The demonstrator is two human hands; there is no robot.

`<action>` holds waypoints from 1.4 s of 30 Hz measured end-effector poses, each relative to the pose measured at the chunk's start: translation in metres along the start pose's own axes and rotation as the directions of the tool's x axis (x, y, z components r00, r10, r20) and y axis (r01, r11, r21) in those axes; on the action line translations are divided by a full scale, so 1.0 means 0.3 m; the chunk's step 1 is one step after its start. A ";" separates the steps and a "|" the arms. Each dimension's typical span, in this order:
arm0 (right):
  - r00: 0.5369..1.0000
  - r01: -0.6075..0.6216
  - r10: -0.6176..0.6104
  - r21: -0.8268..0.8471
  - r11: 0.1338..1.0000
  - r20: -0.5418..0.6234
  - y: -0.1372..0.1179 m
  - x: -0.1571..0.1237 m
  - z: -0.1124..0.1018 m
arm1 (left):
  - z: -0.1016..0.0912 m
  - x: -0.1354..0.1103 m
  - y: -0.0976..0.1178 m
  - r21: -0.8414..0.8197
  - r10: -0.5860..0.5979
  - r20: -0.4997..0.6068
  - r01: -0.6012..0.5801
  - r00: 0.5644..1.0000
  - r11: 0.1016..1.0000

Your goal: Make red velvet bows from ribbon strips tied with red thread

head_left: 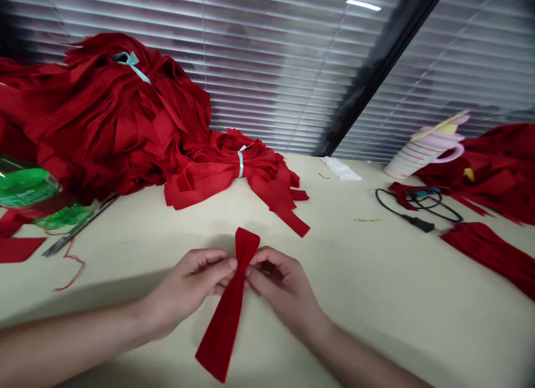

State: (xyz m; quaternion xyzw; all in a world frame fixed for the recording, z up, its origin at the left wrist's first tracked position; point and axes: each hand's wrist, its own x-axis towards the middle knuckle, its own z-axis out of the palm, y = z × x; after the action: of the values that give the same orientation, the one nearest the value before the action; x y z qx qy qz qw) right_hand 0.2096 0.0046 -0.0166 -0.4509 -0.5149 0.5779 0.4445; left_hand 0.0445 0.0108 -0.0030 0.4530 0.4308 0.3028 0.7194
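Note:
A red ribbon strip (225, 321) hangs between my hands at the front middle of the table. Its upper end forms a short loop, its lower tail widens toward me, and the middle is pinched narrow. From the left side my left hand (196, 282) grips that narrow part with thumb and fingers. On the other side my right hand (284, 285) pinches the same spot, its fingertips partly behind the fabric. Beyond them lies a bundle of red strips (217, 170) tied with a pale blue ribbon (241, 162).
A larger tied heap of red fabric (112, 115) fills the back left, near a green bottle (29, 184) and a metal tool (79, 226). At right are a pink striped mug (424, 154), a black cable (422, 223) and more red fabric (497, 254). Blinds (267, 59) stand behind.

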 end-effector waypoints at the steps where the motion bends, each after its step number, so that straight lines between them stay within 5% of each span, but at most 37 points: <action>1: 1.000 0.009 -0.009 -0.004 1.000 0.004 0.000 0.001 0.000 | 0.000 -0.001 0.003 -0.008 -0.007 0.007 0.007 1.000 1.000; 7: 0.998 -0.017 0.019 -0.023 1.000 0.057 -0.019 0.009 -0.012 | -0.003 -0.004 0.020 0.006 -0.017 0.004 0.017 1.000 1.000; 13: 0.975 -0.002 -0.029 0.141 0.990 0.222 -0.038 0.008 -0.020 | -0.017 -0.003 0.040 0.052 -0.129 0.058 0.126 0.990 0.991; 18: 0.983 -0.036 0.004 0.168 0.985 0.184 -0.031 0.011 -0.022 | -0.024 -0.004 0.050 0.081 -0.143 0.186 0.130 0.972 0.988; 21: 0.986 -0.053 0.020 0.195 0.979 0.166 -0.020 0.011 -0.025 | -0.022 -0.006 0.047 0.254 -0.105 0.177 0.058 0.979 0.965; 24: 0.992 -0.058 0.034 0.207 0.977 0.119 -0.009 0.012 -0.030 | -0.024 -0.014 0.050 0.574 0.010 0.114 -0.074 0.993 0.815; 28: 0.995 -0.043 0.057 0.169 0.985 -0.078 -0.004 0.027 -0.048 | -0.054 -0.020 0.079 0.805 0.061 0.140 -0.149 0.988 0.575; 32: 0.984 -0.023 -0.010 -0.177 0.984 -0.180 0.012 0.052 -0.070 | -0.117 -0.001 0.111 0.926 0.130 0.224 -0.253 0.966 0.281; 37: 0.944 0.103 -0.294 -0.712 0.694 -0.150 0.026 0.053 -0.088 | -0.178 0.000 0.144 0.978 0.269 0.199 -0.207 0.942 0.001; 40: 0.860 0.179 -0.498 -0.852 0.491 -0.107 -0.011 0.033 -0.094 | -0.162 -0.041 0.160 0.973 0.367 0.213 -0.164 0.906 -0.161; 42: 0.806 0.269 -0.590 -0.860 0.434 -0.046 -0.045 0.017 -0.087 | -0.131 -0.077 0.151 0.959 0.377 0.248 -0.171 0.892 -0.227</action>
State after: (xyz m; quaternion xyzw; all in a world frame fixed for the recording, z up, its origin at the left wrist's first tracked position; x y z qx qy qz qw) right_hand 0.2347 0.0156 -0.0052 -0.5469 -0.7352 0.0468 0.3978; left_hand -0.0031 0.0256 0.0378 0.8951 0.4426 0.0539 0.0076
